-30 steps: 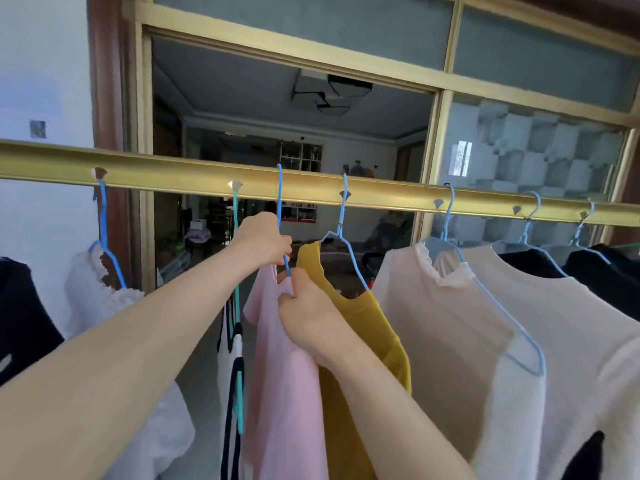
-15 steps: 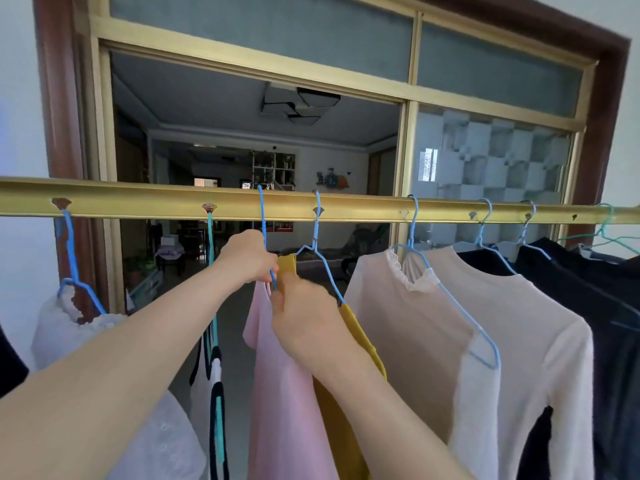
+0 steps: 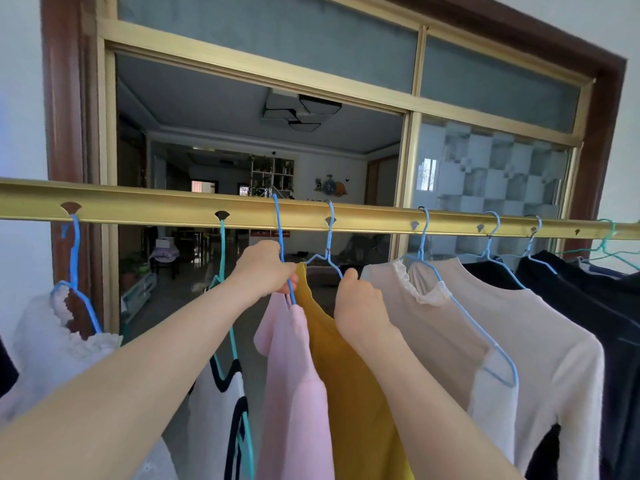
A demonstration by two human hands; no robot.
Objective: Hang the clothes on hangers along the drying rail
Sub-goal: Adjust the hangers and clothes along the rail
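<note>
Pink top [image 3: 294, 375] hanging on a blue hanger [image 3: 279, 233], hook passing over the top edge of the gold drying rail [image 3: 138, 206] between two of the rail's notches, cloth lying against the mustard top [image 3: 353, 393] on its right. Left hand [image 3: 266, 268] reaching up from the lower left and gripping the neck of that hanger just above the pink collar, fingers curling round the wire. Right hand [image 3: 356, 306] rising over the shoulder of the mustard top, back facing the camera, thumb pointing up beside the wire arm of the mustard top's own blue hanger [image 3: 329, 237]; fingers lying out of sight behind the hand, so not possible to tell whether pinching cloth, wire or nothing. Hanging to the left: white top with black trim [image 3: 214, 410] on a teal hanger [image 3: 222, 258], then a white frilled garment [image 3: 52, 358] on another blue hanger [image 3: 74, 258]. Hanging to the right: sheer beige top [image 3: 422, 327] with a ruffled collar, a second beige top [image 3: 554, 341] and dark garments [image 3: 609, 323], crowding close together, with a green hanger [image 3: 606, 237] at the far end. Showing behind the rail: a brown door frame [image 3: 609, 133] with gold sliding panels opening onto a room.
</note>
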